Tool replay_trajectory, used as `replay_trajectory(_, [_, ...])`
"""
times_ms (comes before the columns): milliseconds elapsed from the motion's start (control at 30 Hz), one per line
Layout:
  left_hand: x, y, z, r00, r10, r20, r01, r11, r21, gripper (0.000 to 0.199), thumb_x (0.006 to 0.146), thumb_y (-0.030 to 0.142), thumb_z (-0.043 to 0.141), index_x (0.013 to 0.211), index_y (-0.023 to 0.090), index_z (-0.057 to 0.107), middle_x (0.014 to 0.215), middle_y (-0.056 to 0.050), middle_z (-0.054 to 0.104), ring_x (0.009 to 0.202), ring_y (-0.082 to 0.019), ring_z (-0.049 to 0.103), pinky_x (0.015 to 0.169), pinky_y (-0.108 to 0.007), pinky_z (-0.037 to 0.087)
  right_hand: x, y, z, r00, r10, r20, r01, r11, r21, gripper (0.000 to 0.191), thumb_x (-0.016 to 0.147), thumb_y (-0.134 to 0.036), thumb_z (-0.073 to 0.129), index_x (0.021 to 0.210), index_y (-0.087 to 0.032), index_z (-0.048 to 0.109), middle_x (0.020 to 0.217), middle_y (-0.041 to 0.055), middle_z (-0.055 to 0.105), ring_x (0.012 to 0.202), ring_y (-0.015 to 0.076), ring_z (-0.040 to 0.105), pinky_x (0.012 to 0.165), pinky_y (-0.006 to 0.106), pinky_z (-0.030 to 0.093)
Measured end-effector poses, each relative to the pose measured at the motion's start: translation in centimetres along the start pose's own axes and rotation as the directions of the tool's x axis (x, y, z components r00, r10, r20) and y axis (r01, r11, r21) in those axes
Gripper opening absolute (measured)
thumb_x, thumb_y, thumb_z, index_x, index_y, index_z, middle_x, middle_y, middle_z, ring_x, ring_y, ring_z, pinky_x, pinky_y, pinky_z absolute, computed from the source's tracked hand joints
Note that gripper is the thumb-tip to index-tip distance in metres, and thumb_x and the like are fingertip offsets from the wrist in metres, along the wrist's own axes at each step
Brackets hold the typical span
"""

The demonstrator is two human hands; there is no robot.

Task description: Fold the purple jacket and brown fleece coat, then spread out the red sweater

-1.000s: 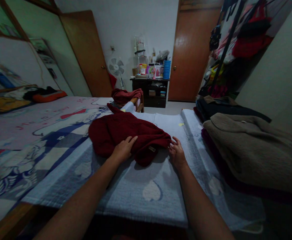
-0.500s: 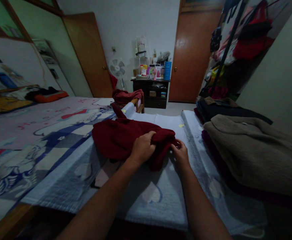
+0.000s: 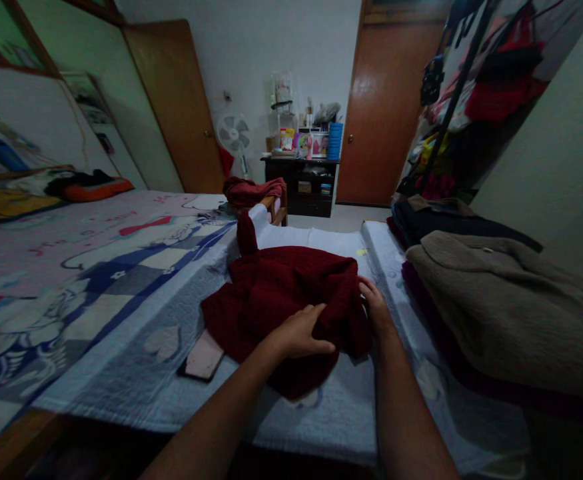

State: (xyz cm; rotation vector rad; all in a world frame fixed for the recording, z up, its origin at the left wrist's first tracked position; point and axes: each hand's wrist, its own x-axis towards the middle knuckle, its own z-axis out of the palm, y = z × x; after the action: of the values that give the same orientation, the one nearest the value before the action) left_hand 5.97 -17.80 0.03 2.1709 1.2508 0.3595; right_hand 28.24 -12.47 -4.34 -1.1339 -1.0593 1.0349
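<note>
A dark red garment (image 3: 291, 287) lies rumpled on the light blue bedding, one narrow end sticking up at its far left. My left hand (image 3: 301, 332) rests on its near side, thumb spread away from the fingers, whose tips go in by a raised fold. At the garment's right edge, my right hand (image 3: 377, 308) has its bent fingers on the cloth, gripping it; the thumb is hidden. From under the garment's near left corner pokes a flat, pale pink rectangular thing with a dark edge (image 3: 202, 357).
Folded clothes, a grey-brown coat (image 3: 511, 300) on top, are piled on the right. A patterned blanket (image 3: 116, 267) covers the bed at left. Reddish cloth (image 3: 248, 192) hangs over a wooden rail beyond. A fan (image 3: 234, 135) and dark cabinet (image 3: 298, 190) stand at the back.
The garment has been spread wider and its near part now hangs closer to me, uncovering more of the pink thing. My left hand has moved nearer and opened its thumb; my right hand shifted slightly right.
</note>
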Motion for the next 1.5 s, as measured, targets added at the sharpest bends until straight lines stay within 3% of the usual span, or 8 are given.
replay_trajectory(267, [-0.8, -2.1, -0.7, 0.971, -0.238, -0.026, 0.229, 0.89, 0.395, 0.125, 0.044, 0.058, 0.085, 0.152, 0.031, 0.026, 0.162, -0.014, 0.01, 0.145, -0.049, 0.001, 0.113, -0.063, 0.009, 0.1, 1.8, 0.5, 0.992, -0.128, -0.007, 0.11, 0.88, -0.462, 0.063, 0.072, -0.048, 0.062, 0.126, -0.017, 0.049, 0.119, 0.0127, 0.064, 0.103, 0.0259, 0.062, 0.092, 0.041, 0.048])
replay_trajectory(433, [-1.0, -3.6, -0.2, 0.963, -0.261, -0.063, 0.262, 0.858, 0.442, 0.103, 0.06, 0.06, 0.077, 0.149, 0.029, 0.034, 0.149, -0.015, 0.04, 0.132, -0.043, 0.04, 0.106, -0.054, 0.033, 0.3, 2.8, 0.7, 0.987, -0.149, -0.06, 0.087, 0.808, -0.583, 0.084, 0.07, -0.047, 0.063, 0.14, -0.014, 0.031, 0.118, 0.0169, 0.064, 0.101, 0.03, 0.064, 0.086, 0.043, 0.05])
replay_trajectory(633, [-0.9, -3.4, 0.3, 0.985, -0.123, -0.124, 0.168, 0.858, 0.486, 0.037, 0.081, 0.03, 0.06, 0.118, 0.024, 0.06, 0.113, -0.008, 0.065, 0.1, -0.026, 0.064, 0.085, -0.036, 0.05, 1.7, -0.4, 1.2, 0.956, -0.186, 0.227, 0.291, 0.694, -0.658, 0.056, 0.069, -0.02, 0.055, 0.125, -0.016, 0.054, 0.125, 0.0124, 0.062, 0.113, 0.0265, 0.059, 0.094, 0.037, 0.046])
replay_trajectory(867, [-0.9, -0.3, 1.1, 0.983, -0.097, -0.155, 0.131, 0.966, 0.224, 0.026, 0.083, 0.024, 0.054, 0.109, 0.02, 0.06, 0.109, -0.012, 0.068, 0.103, -0.029, 0.065, 0.089, -0.038, 0.049, 6.6, -7.6, 4.8, 0.945, -0.158, 0.287, 0.328, 0.464, -0.823, 0.037, 0.081, -0.015, 0.05, 0.117, -0.019, 0.059, 0.109, 0.0105, 0.066, 0.099, 0.0228, 0.06, 0.088, 0.031, 0.044])
replay_trajectory(1100, [1.3, 3.3, 2.5, 0.975, -0.06, -0.216, -0.01, 0.951, -0.311, 0.051, 0.08, 0.022, 0.059, 0.13, 0.017, 0.048, 0.115, -0.009, 0.066, 0.102, -0.021, 0.064, 0.091, -0.031, 0.05, 10.3, -9.7, 7.4, 0.9, -0.304, 0.312, 0.413, 0.372, -0.831, 0.067, 0.073, -0.006, 0.05, 0.139, -0.013, 0.043, 0.132, 0.015, 0.051, 0.12, 0.0254, 0.049, 0.104, 0.037, 0.038])
replay_trajectory(1200, [2.1, 1.4, 0.5, 0.96, 0.036, -0.277, -0.111, 0.96, -0.259, 0.045, 0.079, 0.018, 0.058, 0.124, 0.018, 0.055, 0.124, -0.008, 0.062, 0.114, -0.019, 0.058, 0.102, -0.03, 0.043, 9.0, -8.6, 5.6, 0.914, -0.316, 0.254, 0.359, 0.34, -0.869, 0.064, 0.076, -0.012, 0.052, 0.14, -0.009, 0.043, 0.141, 0.0202, 0.042, 0.131, 0.0304, 0.041, 0.107, 0.044, 0.035])
replay_trajectory(1333, [2.1, -3.6, -4.2, 0.92, -0.064, -0.387, 0.092, 0.994, 0.056, 0.041, 0.084, 0.021, 0.053, 0.124, 0.017, 0.058, 0.134, -0.012, 0.054, 0.127, -0.024, 0.048, 0.111, -0.038, 0.034, 4.2, -6.6, 1.9, 0.953, -0.241, 0.183, 0.25, 0.288, -0.924, 0.052, 0.084, -0.028, 0.055, 0.133, -0.014, 0.05, 0.14, 0.0199, 0.044, 0.129, 0.0334, 0.043, 0.106, 0.048, 0.035])
replay_trajectory(1500, [0.9, -8.6, -6.5, 0.953, -0.301, -0.037, 0.299, 0.909, 0.292, 0.084, 0.061, 0.032, 0.078, 0.139, 0.028, 0.048, 0.146, -0.012, 0.045, 0.134, -0.038, 0.04, 0.108, -0.051, 0.034, -3.1, -3.4, -1.3, 0.979, -0.12, 0.167, 0.194, 0.272, -0.943, 0.073, 0.081, -0.04, 0.061, 0.145, -0.017, 0.035, 0.139, 0.0184, 0.047, 0.129, 0.0352, 0.043, 0.103, 0.048, 0.037])
